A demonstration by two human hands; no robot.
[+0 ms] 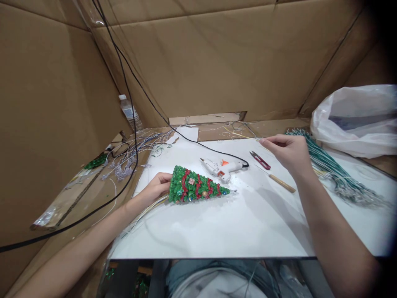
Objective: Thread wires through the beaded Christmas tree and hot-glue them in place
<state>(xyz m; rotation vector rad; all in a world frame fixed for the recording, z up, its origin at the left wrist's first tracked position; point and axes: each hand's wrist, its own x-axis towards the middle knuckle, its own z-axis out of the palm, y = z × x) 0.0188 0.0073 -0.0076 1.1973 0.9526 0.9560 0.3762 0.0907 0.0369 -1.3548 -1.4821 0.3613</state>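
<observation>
My left hand [156, 186] holds the wide base of a green glittery Christmas tree ornament [195, 185] with red garland, lying flat on a white board [217, 225]. Thin pale wires [145, 211] run from under the ornament's base toward the board's front edge. My right hand [287, 151] is raised over the board's far right part, its fingers curled. Its fingertips are near thin wires, and whether they pinch one is too small to tell. Nearest below it lie red-handled thread snips [259, 160] and a wooden-handled awl [281, 183].
A white hot glue gun [221, 169] lies on the board, its black cord [186, 136] trailing back. Green-and-white wire bundles [333, 167] lie right, by a white plastic bag [353, 122]. Tangled wires [130, 157] lie left. Cardboard walls [198, 54] surround the area.
</observation>
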